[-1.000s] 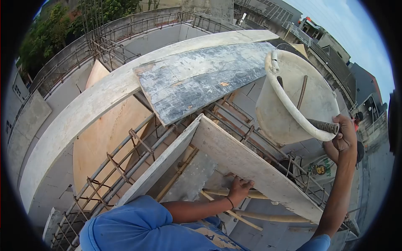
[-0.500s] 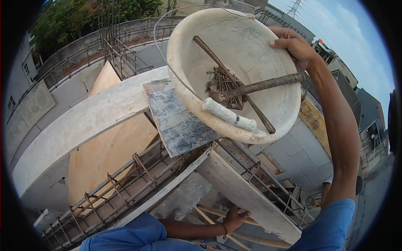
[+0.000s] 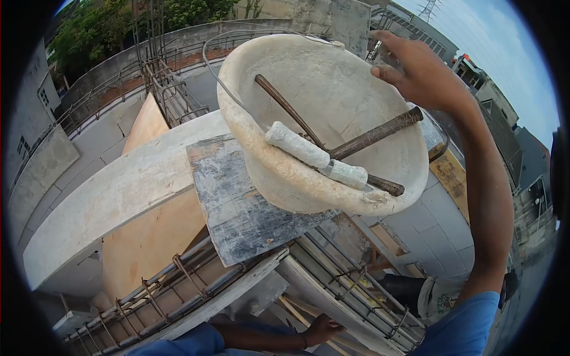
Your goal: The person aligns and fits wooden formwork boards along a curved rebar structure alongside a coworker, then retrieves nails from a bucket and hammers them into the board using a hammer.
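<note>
I record the bucket (image 3: 350, 89) on the stained board (image 3: 228, 202). Right hand (image 3: 424, 74): beside the bucket's far-right rim, thumb and fingers apart. Left hand (image 3: 320, 330): below the bucket, near a panel (image 3: 326, 293); finger state I cannot tell.

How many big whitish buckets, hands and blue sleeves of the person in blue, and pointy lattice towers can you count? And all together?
Buckets: 1 (whitish bucket)
Hands: 2 (left hand, right hand)
Blue sleeves: 2 (left sleeve, right sleeve)
Lattice towers: 1 (lattice tower)
Total: 6
</note>
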`<state>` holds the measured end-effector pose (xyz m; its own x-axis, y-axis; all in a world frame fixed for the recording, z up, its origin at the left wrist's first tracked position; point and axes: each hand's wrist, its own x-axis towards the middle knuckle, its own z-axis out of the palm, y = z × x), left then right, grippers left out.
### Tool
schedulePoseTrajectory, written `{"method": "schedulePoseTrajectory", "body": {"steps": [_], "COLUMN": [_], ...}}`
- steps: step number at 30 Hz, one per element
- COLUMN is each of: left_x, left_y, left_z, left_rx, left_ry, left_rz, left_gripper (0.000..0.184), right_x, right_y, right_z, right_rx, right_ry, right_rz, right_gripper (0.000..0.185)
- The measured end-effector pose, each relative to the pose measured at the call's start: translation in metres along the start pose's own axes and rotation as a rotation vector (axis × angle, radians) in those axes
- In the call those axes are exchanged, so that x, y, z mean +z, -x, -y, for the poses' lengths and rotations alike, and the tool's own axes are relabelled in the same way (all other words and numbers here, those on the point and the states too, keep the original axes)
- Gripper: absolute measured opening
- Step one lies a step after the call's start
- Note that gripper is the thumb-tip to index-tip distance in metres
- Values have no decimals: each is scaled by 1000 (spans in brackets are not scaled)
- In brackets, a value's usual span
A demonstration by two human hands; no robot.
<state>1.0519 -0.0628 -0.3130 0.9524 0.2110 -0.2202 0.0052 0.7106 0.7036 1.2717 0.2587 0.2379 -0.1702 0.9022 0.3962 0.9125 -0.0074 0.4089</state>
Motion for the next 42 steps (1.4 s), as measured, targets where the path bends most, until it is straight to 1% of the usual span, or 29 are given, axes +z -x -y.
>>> {"method": "schedulePoseTrajectory", "body": {"steps": [2,3,4,5,6,7,8,10,12,14,16,18,19,20,22,23,25,26,28,29,30,31,32,33,36,37,40,41,42], "left_x": [8,6,8,11,10,9,19,23,28,30,31,31,32,32,32,32,29,28,28,31,31,30,32,38,26,29,34,35,36], "left_y": [7,8,10,13,11,10,22,25,28,26,26,24,26,27,24,21,15,14,14,14,16,19,22,25,15,17,17,18,20], "left_z": [-14,-22,-22,-46,-39,-49,-80,-81,-78,-76,-73,-71,-70,-68,-64,-58,-46,-42,-38,-39,-43,-48,-54,-58,-37,-42,-47,-48,-50], "left_rx": [50,38,86,58,30,-52,23,63,123,175,176,177,176,152,117,96,78,63,-20,54,45,44,40,74,97,104,135,158,146], "left_ry": [87,-25,28,-185,-224,-277,-358,-294,-229,-176,-218,-211,-203,-210,-115,-137,-63,-91,-96,-47,-75,-66,-57,48,117,87,103,120,123], "left_rz": [3,42,20,34,4,77,-39,-73,-150,-188,-166,-166,-174,-130,-133,-74,-105,-57,-155,-169,-142,-126,-110,-139,-110,-106,-105,-121,-110], "left_gripper": [37,39,35,30,26,22,31,42,48,53,57,56,56,56,66,66,57,57,35,22,22,32,42,33,29,32,25,22,22], "right_x": [-40,-65,-78,-65,-48,-48,-56,5,17,7,-2,-7,-21,-14,-26,-22,-24,-19,-16,-27,-27,-25,-13,-2,-6,-25,-61,-73,-89], "right_y": [4,15,24,44,59,58,64,127,155,178,183,191,182,168,160,164,164,167,159,147,137,131,121,119,132,147,202,234,267], "right_z": [16,39,62,17,-27,14,57,-49,-74,-92,-83,-67,-23,22,70,75,88,89,103,114,130,139,125,113,132,143,156,138,132], "right_rx": [-57,62,191,352,486,653,815,538,595,483,414,520,771,902,1064,1041,1054,1023,970,1017,1021,1025,1058,1079,1151,1271,1203,1156,1101], "right_ry": [-314,-510,-706,-504,-287,-293,-296,-165,-202,-353,-469,-831,-1020,-1001,-1178,-1343,-1561,-1666,-1610,-1678,-1704,-1729,-1967,-2209,-2307,-2293,-2175,-2412,-2428], "right_rz": [160,184,223,159,91,-24,-159,-107,-58,-42,-18,-13,11,-135,36,152,253,257,161,164,133,101,80,53,-232,-316,-509,-352,-331], "right_gripper": [60,42,36,51,75,63,52,85,81,78,76,71,72,92,103,109,116,116,117,92,91,89,75,64,60,40,51,44,45]}}
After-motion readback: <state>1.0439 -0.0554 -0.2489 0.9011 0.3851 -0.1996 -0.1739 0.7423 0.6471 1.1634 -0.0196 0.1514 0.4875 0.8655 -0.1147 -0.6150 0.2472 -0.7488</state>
